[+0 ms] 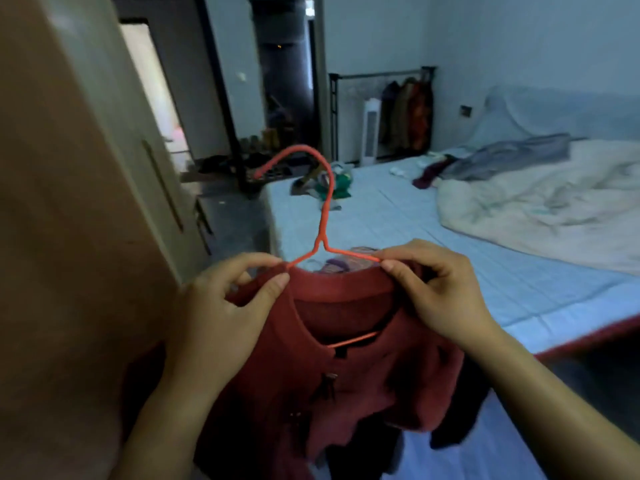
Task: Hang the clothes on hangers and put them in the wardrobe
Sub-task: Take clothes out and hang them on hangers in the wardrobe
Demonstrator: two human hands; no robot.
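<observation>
I log a dark red knit top [346, 358] threaded on an orange-red wire hanger [325, 209], held upright just right of the wardrobe door [86, 202]. Hook curves toward the wardrobe door; collar rides on both hanger shoulders, lower bar visible inside the neckline, hem hanging crumpled

Illumination is dim, with a cool bluish cast over the walls and the bed [398, 209]. The brightest zone is an overexposed opening [152, 84] at upper left, washed to pink-white. The wardrobe door [62, 202] at near left is soft and featureless. Wide-angle distortion tilts vertical lines toward the edges. The hanger [326, 206] hook is slightly smeared. The clothes rack [408, 109] is indistinct. The lower right corner falls into shadow.
</observation>
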